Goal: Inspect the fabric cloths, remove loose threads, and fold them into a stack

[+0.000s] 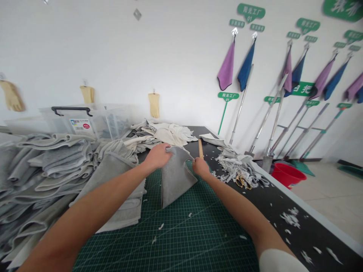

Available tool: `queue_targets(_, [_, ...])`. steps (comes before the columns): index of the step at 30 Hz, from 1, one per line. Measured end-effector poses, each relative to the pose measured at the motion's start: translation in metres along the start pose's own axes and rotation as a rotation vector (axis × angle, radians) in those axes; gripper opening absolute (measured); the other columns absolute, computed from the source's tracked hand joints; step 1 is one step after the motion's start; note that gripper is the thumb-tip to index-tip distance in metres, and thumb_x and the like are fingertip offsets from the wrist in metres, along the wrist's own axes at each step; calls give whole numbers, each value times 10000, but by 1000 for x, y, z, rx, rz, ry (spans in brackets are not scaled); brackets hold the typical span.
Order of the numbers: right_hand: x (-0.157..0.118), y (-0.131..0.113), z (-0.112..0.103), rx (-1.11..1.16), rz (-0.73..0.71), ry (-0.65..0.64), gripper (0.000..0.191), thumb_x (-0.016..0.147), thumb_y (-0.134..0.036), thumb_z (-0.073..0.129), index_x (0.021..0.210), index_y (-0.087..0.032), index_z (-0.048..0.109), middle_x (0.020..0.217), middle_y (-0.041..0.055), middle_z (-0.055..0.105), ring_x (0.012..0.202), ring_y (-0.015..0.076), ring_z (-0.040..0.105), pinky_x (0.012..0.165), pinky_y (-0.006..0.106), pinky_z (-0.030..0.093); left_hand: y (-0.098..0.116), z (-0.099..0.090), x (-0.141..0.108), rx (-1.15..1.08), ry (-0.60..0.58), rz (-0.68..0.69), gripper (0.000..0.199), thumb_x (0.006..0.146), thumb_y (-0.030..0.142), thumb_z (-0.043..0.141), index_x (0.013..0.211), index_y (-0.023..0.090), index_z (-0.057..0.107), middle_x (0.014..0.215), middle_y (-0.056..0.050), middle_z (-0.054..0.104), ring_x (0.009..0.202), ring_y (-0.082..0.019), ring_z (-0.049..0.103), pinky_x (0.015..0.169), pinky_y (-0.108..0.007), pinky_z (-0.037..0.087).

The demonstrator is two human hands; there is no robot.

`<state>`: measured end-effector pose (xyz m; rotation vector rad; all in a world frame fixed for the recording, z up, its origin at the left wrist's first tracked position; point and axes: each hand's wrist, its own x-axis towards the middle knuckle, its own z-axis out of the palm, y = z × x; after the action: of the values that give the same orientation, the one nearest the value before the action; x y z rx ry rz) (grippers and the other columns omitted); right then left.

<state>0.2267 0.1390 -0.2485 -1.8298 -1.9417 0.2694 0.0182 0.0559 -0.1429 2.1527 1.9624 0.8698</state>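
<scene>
A grey cloth (177,177) hangs between my two hands, tilted, over the green cutting mat (181,234). My left hand (159,155) pinches its upper left corner, fingers closed. At its upper right edge, my right hand (201,167) is closed on the fabric. Just beyond that hand a wooden ruler (201,148) lies on the table. Left of the cloth, a stack of grey cloths (133,206) rests partly on the mat. The fingertips behind the fabric are hidden.
Heaped grey cloths (62,162) fill the left side, before a clear plastic bin (113,121). Pale cloths (172,133) lie at the back. Scissors (243,183) sit by white scraps (232,164) on the right. A red bucket (287,175) stands beyond the table edge.
</scene>
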Motion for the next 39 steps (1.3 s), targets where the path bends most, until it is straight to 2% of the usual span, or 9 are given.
queue_targets(8, [26,42,-21,-29,93,25,419,896,-332,353,1016,-65,653,1012,241,642,1017,304,600,851,399,441,4,-12,2,76,6,40,335,745,316,543,1047,194,624,1039,-59,659,956,-208,585,780,-245,400])
queue_targets(11, [18,40,-15,20,-92,31,416,891,-275,379,1230,-85,528,1188,202,582,1168,264,507,964,387,379,7,-16,2,99,9,53,320,750,320,539,1035,205,627,1027,-58,663,946,-218,588,779,-258,402])
queue_targets(15, [2,32,-4,118,-381,-11,690,836,-235,487,1439,-129,171,1459,117,310,1344,166,285,1067,302,276,10,-18,1,126,13,66,322,753,324,536,1041,208,624,1047,-62,657,957,-226,584,789,-268,401])
queue_targets(19, [-5,30,-2,413,-746,-132,1042,725,-265,633,1443,-158,-114,1505,142,158,1380,210,191,1095,380,220,12,-19,-1,135,10,81,325,757,309,516,1045,201,622,1054,-69,656,954,-223,589,774,-267,404])
queue_targets(21, [-5,30,1,518,-792,-163,1178,649,-324,719,1437,-175,-143,1510,157,119,1384,247,172,1102,423,188,12,-19,-2,133,20,91,324,762,309,503,1044,200,619,1063,-73,654,960,-227,590,771,-277,407])
queue_targets(24, [-2,25,10,751,-595,-133,1254,555,-390,788,1453,-163,-57,1504,171,132,1381,278,171,1107,451,165,12,-20,-3,136,35,107,313,762,314,497,1029,202,618,1054,-77,657,949,-239,597,763,-297,415])
queue_targets(28, [5,10,20,1092,-267,-81,1050,634,-473,721,1442,-160,129,1456,183,280,1342,281,281,1094,468,205,14,-21,-8,160,46,165,301,780,338,487,1031,225,609,1029,-67,668,942,-251,605,764,-315,422])
queue_targets(33, [11,-7,16,1263,-261,-116,572,736,-543,598,1210,-233,512,1252,70,567,1188,235,492,1040,415,330,19,-24,-17,215,65,290,290,821,361,445,1054,271,594,981,-36,686,913,-252,622,755,-325,428])
queue_targets(39, [13,-6,11,1452,-258,-270,541,655,-627,620,977,-192,637,947,80,697,949,249,629,873,412,469,20,-33,-21,149,54,373,280,817,357,462,1039,274,611,950,-18,692,909,-229,622,787,-310,431])
